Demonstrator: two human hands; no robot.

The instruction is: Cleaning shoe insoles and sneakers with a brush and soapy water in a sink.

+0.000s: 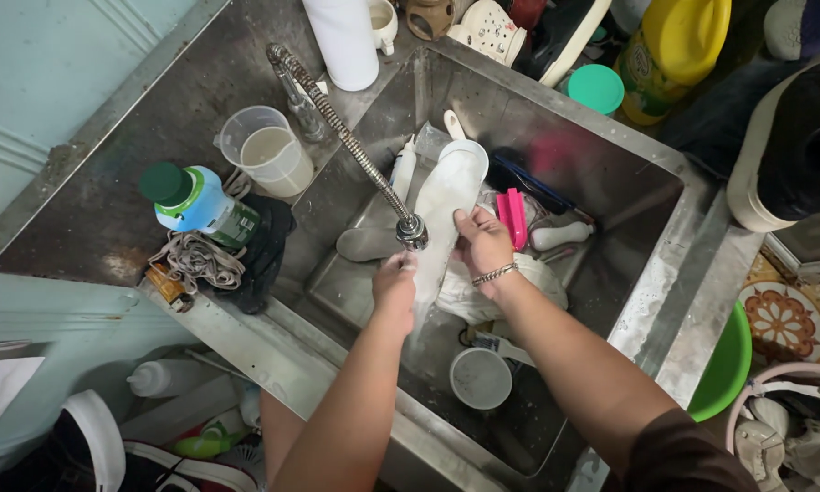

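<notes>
Both hands work over a steel sink (pixel 647 273), centre of frame. Left hand (pixel 394 282) grips the lower end of a long white insole-shaped piece (pixel 446 196), fingers closed round it, right under the spray head of the flexible tap (pixel 355 146). Right hand (pixel 483 241), w/ bracelet, pinches the piece's right edge. Pink brush (pixel 512 217) lies just right of it. Measuring jug (pixel 266 150) & green-capped bottle (pixel 196 202) stand on the bench (pixel 109 210), upper left.

Crowded sink (pixel 556 128): faucet hose (pixel 355 150) crosses above; pink brush (pixel 512 217), cup (pixel 480 378) and cloths fill floor; left wall stays open.
</notes>
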